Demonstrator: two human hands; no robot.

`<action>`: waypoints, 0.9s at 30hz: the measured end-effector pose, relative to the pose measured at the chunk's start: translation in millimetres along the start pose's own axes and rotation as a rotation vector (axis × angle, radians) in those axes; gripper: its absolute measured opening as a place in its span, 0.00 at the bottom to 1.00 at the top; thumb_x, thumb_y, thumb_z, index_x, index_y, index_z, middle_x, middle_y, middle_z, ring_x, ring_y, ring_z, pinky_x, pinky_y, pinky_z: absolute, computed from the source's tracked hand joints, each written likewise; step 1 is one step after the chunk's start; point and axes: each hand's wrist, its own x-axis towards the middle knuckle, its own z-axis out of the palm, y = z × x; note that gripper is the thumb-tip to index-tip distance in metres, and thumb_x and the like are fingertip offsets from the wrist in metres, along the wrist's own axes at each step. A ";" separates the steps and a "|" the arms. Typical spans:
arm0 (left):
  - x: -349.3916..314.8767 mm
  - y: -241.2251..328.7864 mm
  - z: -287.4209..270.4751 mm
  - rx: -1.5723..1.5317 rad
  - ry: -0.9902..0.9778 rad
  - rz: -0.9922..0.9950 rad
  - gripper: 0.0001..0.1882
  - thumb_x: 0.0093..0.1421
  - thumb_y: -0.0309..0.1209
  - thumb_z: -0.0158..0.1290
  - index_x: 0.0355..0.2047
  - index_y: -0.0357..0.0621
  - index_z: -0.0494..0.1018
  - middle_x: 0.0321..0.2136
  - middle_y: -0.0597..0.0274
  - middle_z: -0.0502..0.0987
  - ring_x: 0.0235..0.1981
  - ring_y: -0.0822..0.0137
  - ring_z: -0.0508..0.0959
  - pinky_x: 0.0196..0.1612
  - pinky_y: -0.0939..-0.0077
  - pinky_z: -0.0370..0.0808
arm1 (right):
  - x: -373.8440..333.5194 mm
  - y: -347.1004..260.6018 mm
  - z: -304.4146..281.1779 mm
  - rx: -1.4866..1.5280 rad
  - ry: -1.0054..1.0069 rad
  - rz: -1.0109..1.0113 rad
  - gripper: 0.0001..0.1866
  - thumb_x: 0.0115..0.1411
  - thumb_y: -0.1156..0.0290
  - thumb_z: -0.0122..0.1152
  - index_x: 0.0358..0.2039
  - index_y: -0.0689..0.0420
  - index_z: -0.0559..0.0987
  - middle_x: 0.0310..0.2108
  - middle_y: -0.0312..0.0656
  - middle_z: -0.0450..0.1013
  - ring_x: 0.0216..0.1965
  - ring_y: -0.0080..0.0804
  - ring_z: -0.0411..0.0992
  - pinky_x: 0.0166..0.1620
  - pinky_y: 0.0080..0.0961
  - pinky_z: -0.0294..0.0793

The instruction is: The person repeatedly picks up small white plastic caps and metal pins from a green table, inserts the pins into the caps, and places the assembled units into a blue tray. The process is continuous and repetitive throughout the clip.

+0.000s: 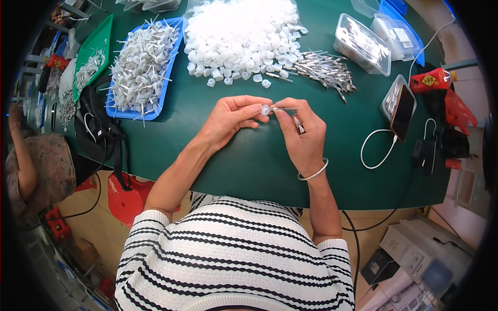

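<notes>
Over the green table, my left hand (236, 118) pinches a small translucent white cap (265, 110) between thumb and fingertips. My right hand (303, 127), with a bangle on its wrist, grips a thin metal pin (280, 109) whose tip meets the cap. More metal pieces poke out from under the right hand's curled fingers. Beyond my hands lies a large heap of white caps (241, 39), with a pile of metal pins (327, 72) to its right. A blue tray (165, 98) at the left holds many caps with pins in them.
A green tray (106, 44) and a black bag (93, 122) lie at the left, near another person's arm (23, 160). Clear plastic boxes (363, 44) stand at the back right. A phone (402, 114) with a white cable leans on a container. A red stool (127, 199) stands below the table.
</notes>
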 end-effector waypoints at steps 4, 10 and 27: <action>0.4 -1.1 -1.0 0.009 -0.002 0.010 0.14 0.61 0.29 0.55 0.46 0.35 0.76 0.36 0.60 0.80 0.36 0.74 0.80 0.38 0.85 0.78 | 1.9 -1.2 -3.4 -0.038 -0.027 -0.006 0.04 0.56 0.77 0.61 0.33 0.60 0.76 0.31 0.39 0.76 0.25 0.34 0.74 0.27 0.24 0.71; -0.2 1.4 1.4 -0.013 0.006 -0.013 0.14 0.62 0.27 0.53 0.47 0.34 0.74 0.33 0.59 0.80 0.35 0.75 0.79 0.37 0.86 0.78 | 3.1 -4.9 -5.2 -0.023 -0.042 0.025 0.05 0.56 0.77 0.61 0.33 0.60 0.76 0.30 0.40 0.76 0.25 0.35 0.75 0.27 0.24 0.71; 1.1 -1.3 1.5 -0.111 -0.012 -0.050 0.15 0.62 0.26 0.52 0.48 0.32 0.73 0.36 0.56 0.80 0.35 0.73 0.81 0.36 0.87 0.79 | 1.1 -3.8 -0.7 -0.005 0.035 0.051 0.05 0.57 0.74 0.62 0.33 0.58 0.76 0.25 0.42 0.76 0.23 0.34 0.76 0.26 0.24 0.71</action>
